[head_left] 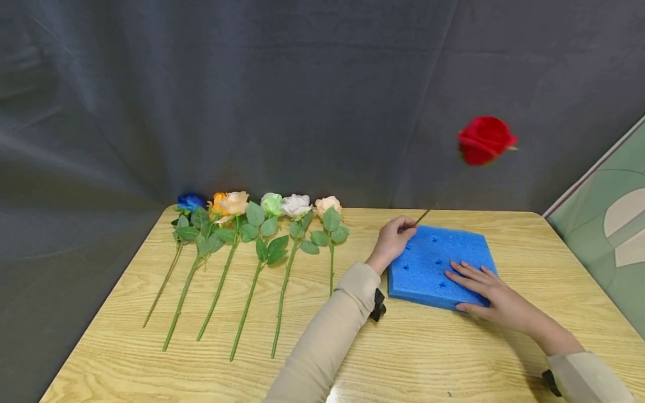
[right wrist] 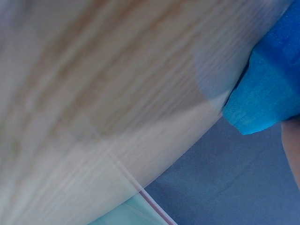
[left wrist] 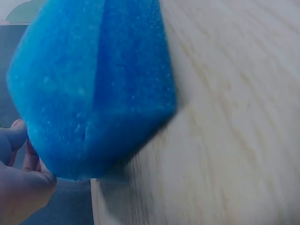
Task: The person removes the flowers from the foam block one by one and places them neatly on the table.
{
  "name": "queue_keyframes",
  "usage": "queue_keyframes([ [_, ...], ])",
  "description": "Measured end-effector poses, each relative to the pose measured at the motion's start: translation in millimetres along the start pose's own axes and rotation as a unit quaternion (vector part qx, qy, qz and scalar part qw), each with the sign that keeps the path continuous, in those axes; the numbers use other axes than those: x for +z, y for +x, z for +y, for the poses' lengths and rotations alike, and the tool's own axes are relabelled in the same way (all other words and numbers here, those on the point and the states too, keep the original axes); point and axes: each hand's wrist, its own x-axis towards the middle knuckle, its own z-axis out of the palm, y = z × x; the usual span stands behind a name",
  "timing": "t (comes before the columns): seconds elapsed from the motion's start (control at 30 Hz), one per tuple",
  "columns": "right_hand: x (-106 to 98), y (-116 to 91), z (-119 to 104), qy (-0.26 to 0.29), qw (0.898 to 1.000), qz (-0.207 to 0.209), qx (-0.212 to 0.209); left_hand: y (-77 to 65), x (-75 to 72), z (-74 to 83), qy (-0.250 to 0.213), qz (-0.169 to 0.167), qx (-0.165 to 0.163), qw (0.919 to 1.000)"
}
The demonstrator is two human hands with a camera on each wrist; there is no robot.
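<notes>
In the head view, a red rose leans up and to the right, its thin stem partly lost against the dark curtain. My left hand pinches the lower stem at the far left corner of a blue foam block. Several small holes mark the top of the block. Fingers spread, my right hand rests on the block's right side. The left wrist view has the block close up, with my left hand at its edge. In the right wrist view, a corner of the block shows.
Several roses lie in a row on the left of the wooden table, among them a blue rose, a green rose and a white rose. A dark curtain hangs behind, and a green patterned panel stands at the right.
</notes>
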Motion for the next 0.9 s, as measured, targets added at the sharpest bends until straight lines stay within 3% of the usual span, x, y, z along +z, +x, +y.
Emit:
queue_keyframes([
  [0.27, -1, 0, -2, -0.011, 1.000, 0.004, 0.001, 2.0, -5.7, -5.0, -0.104, 0.043, -0.021, 0.9934],
  [0.4, 1, 1, -3, -0.030, 0.999, 0.010, -0.003, 2.1, -7.7, -7.4, -0.149, 0.048, -0.009, 0.9876],
  [0.53, 2, 0, -3, -0.042, 0.999, 0.014, -0.003, 0.3, -10.1, -7.0, -0.151, 0.047, 0.018, 0.9873],
  [0.9, 1, 1, -5, -0.034, 0.999, 0.000, 0.024, -4.6, -17.0, -2.7, -0.164, 0.032, 0.007, 0.9859],
])
